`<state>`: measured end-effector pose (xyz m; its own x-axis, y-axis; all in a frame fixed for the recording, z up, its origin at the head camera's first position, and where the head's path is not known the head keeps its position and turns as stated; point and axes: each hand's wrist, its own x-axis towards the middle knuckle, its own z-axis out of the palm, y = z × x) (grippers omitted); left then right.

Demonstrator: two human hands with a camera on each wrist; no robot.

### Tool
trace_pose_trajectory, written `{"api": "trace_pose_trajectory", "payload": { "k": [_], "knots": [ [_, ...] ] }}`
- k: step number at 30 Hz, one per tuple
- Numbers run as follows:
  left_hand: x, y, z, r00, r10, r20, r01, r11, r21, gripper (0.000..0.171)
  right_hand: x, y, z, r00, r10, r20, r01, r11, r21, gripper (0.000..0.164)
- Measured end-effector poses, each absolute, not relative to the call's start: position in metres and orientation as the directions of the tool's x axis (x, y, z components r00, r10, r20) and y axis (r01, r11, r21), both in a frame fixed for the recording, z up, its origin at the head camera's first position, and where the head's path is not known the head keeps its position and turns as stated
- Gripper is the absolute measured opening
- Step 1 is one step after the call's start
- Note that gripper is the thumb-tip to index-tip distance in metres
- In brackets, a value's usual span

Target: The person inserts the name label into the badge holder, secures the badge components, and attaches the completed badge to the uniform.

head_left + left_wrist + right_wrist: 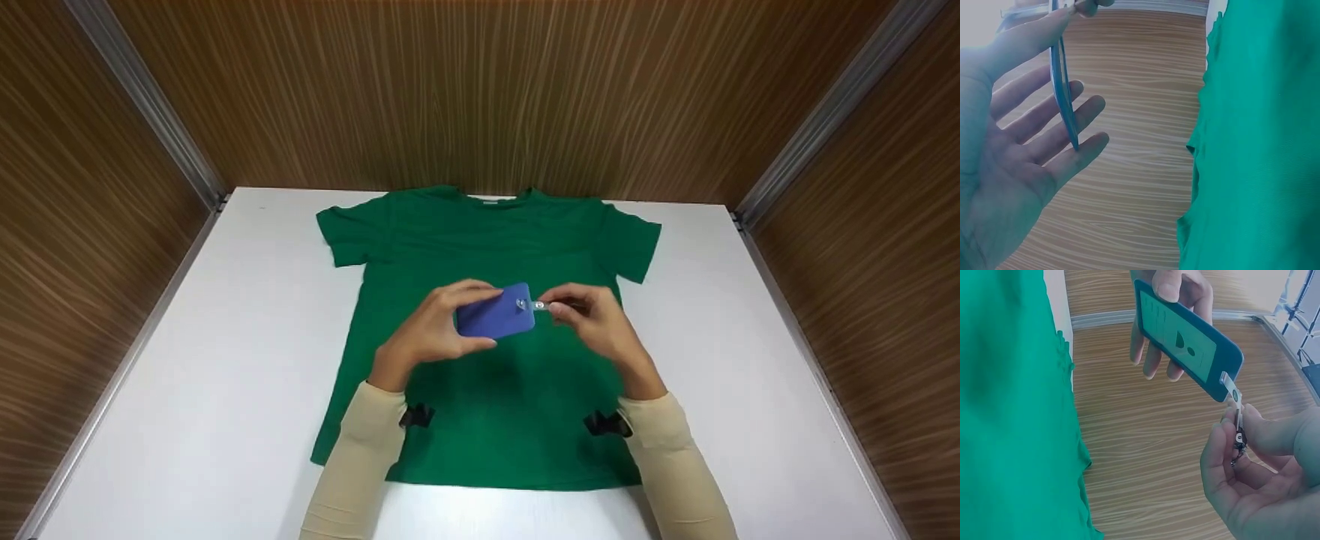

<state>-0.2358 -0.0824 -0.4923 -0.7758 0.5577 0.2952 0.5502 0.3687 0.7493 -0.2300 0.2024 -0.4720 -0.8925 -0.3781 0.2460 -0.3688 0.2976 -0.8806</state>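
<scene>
Over the shirt, my left hand (pixel 431 326) holds a blue-purple ID badge holder (pixel 487 316) by its edges, thumb on the near side and fingers on the far side. A printed card with dark shapes shows on the other face of the badge holder (pixel 1176 334) in the right wrist view. From the slot at its right end runs a short clear strap (pixel 539 305) with a snap. My right hand (pixel 596 319) pinches the metal clip (pixel 1239 437) at the strap's end between thumb and fingers. Below both hands a green T-shirt (pixel 495 442) lies spread flat, neckline at the far side.
The white table (pixel 247 360) extends on both sides of the shirt. A wood-grain panel (pixel 480 90) stands at the back, with similar panels left and right. Metal rails (pixel 832 420) run along the side edges. Beige sleeves (pixel 360 457) and black wrist mounts are on both arms.
</scene>
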Motion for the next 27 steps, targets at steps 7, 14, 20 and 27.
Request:
{"api": "trace_pose_trajectory", "payload": {
  "k": [7,14,20,27],
  "knots": [
    [-0.235,-0.078,-0.494,-0.770,0.583,0.260,0.531,0.358,0.768,0.085,-0.226,0.196,-0.472,-0.890,-0.347,0.296,-0.390,0.240,-0.889,0.017],
    [-0.235,-0.072,-0.498,-0.747,0.615,0.251,0.541,0.344,0.768,0.090,-0.223,0.187,-0.473,-0.864,-0.361,0.352,-0.440,0.198,-0.876,0.016],
    [-0.236,-0.070,-0.501,-0.727,0.646,0.233,0.543,0.333,0.771,0.093,-0.222,0.182,-0.474,-0.841,-0.384,0.380,-0.473,0.182,-0.862,0.016],
    [-0.236,-0.074,-0.498,-0.738,0.622,0.263,0.551,0.329,0.767,0.074,-0.221,0.183,-0.475,-0.838,-0.411,0.359,-0.478,0.234,-0.847,0.015]
  ]
}}
